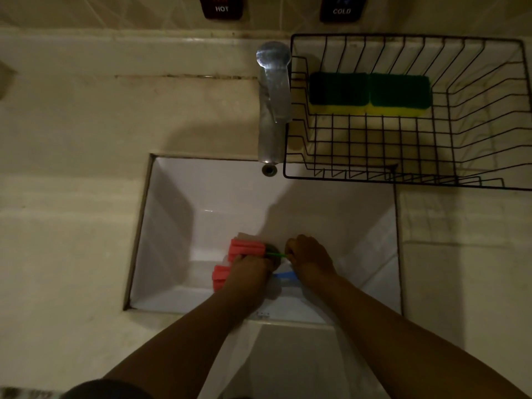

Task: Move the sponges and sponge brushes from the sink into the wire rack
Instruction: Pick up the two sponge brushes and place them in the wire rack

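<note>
Both my hands reach down into the white sink (178, 197). My left hand (249, 269) is closed around a pink sponge brush (246, 249) at the base of its ribbed head. My right hand (309, 256) pinches that brush's thin green handle (277, 255). A second pink sponge brush (220, 279) lies just below, partly hidden under my left hand, and a blue handle (285, 275) shows between my wrists. Two green-and-yellow sponges (339, 92) (398, 93) lie side by side in the black wire rack (345, 176) at the upper right.
A chrome tap (273, 102) stands between the sink and the rack, its spout over the sink's back edge. The overflow hole (269, 169) sits below it. HOT (221, 8) and COLD (342, 10) labels are on the tiled wall. Beige counter (72, 197) surrounds the sink.
</note>
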